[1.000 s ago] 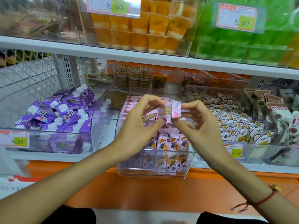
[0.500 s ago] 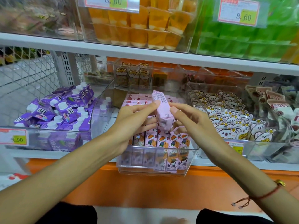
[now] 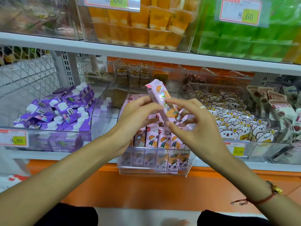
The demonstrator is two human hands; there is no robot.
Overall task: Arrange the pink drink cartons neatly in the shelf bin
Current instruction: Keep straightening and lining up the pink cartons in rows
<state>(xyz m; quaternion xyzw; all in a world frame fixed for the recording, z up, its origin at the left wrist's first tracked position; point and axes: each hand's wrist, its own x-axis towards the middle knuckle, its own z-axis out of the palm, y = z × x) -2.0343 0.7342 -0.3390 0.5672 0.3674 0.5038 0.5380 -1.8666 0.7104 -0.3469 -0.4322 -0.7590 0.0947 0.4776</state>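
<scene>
Held carton: slim pink drink carton with a cartoon child print point(image 3: 162, 101), tilted, top end leaning up and to the left, held above the bin.
Left hand point(image 3: 135, 118): grip closed on the carton's left side, fingertips against its long edge.
Right hand point(image 3: 195, 126): thumb and forefinger pinch the carton's lower half from the right; other fingers fan out loosely. A red string bracelet with a gold charm point(image 3: 267, 195) sits on this wrist.
Bin: clear plastic shelf bin point(image 3: 154, 172), front edge overhanging the orange shelf lip.
Bin contents: upright row of matching pink cartons point(image 3: 161, 142) along the front wall, printed faces forward; more lie flat and jumbled behind, partly hidden by the hands.
Left neighbour: clear bin of purple drink packs with white caps point(image 3: 65, 111), loosely heaped.
Right neighbour: clear bin of white bear-print snack packets point(image 3: 228, 121).
Upper shelf: orange jelly cups point(image 3: 138, 26) and green ones point(image 3: 244, 43) in clear bins.
</scene>
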